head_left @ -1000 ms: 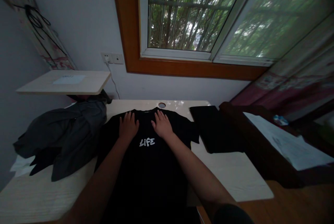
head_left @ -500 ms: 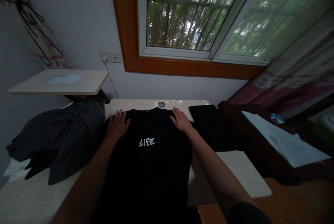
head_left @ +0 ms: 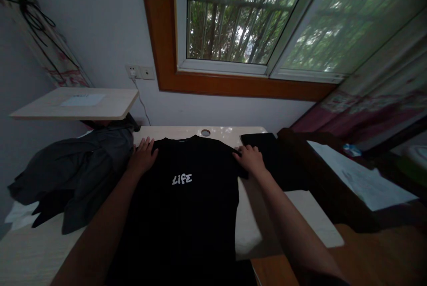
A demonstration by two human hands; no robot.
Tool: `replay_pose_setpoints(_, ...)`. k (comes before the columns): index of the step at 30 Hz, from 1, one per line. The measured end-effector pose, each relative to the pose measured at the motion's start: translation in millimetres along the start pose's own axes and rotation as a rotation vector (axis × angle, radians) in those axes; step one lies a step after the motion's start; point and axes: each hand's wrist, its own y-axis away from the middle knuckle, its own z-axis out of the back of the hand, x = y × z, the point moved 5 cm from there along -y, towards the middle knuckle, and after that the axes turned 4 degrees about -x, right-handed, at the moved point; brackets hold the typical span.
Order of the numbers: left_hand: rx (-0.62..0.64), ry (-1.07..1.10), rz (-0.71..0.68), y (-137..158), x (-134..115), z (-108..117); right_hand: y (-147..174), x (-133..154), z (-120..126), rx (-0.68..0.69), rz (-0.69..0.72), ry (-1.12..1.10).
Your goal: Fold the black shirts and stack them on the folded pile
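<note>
A black T-shirt (head_left: pixel 190 215) with white lettering lies spread on the pale wooden table (head_left: pixel 256 228), its collar toward the window. My left hand (head_left: pixel 143 159) rests on the shoulder at the shirt's left side, fingers stretched out and slightly apart. On the other side, my right hand (head_left: pixel 251 159) lies over the sleeve, with the fingers extended and the thumb near the sleeve's upper edge. Neither hand visibly grips the cloth. The bottom of the shirt runs out of the picture.
A heap of dark grey clothing (head_left: pixel 96 161) lies to the left, below a raised wooden shelf (head_left: pixel 43 101). Folded black cloth (head_left: pixel 276 161) is at the right. Beyond it, a paper sheet (head_left: pixel 356 175) lies on dark brown furniture. A window (head_left: pixel 240 28) is behind.
My right hand has moved outward from the shirt's shoulder to its sleeve, which now shows spread out. My left hand and the shirt's lettering have shifted slightly left.
</note>
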Motion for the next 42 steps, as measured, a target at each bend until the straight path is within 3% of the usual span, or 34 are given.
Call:
replay_pose_setpoints(7,-0.006,-0.01,0.008,0,0,-1,-2,-20,-2,0.2,0.015,-0.084)
replay_pose_setpoints(11,-0.038,0.001,0.005,1,-1,2,0,-29,-1,0.259,-0.015,-0.372)
replay_pose_setpoints(16,-0.139,0.043,-0.015,6,-6,16,0,-44,3,0.037,-0.092,-0.851)
replay_pose_setpoints(22,-0.221,0.088,-0.12,15,-23,37,-5,-54,-9,-0.075,-0.272,-1.048)
replay_pose_setpoints(25,-0.216,0.146,-0.215,20,-49,43,-7,-52,-14,-0.102,-0.289,-1.079)
replay_pose_setpoints(28,-0.171,0.241,-0.364,30,-92,47,-4,-51,-16,-0.116,-0.299,-1.027)
replay_pose_setpoints(34,-0.064,0.405,-0.643,58,-192,53,17,-47,-13,0.054,-0.264,-0.803)
replay_pose_setpoints(38,-0.048,0.447,-0.708,69,-237,50,28,-42,-7,0.093,-0.184,-0.893)
replay_pose_setpoints(42,-0.031,0.43,-0.716,70,-259,40,30,-42,8,-0.045,-0.158,-0.956)
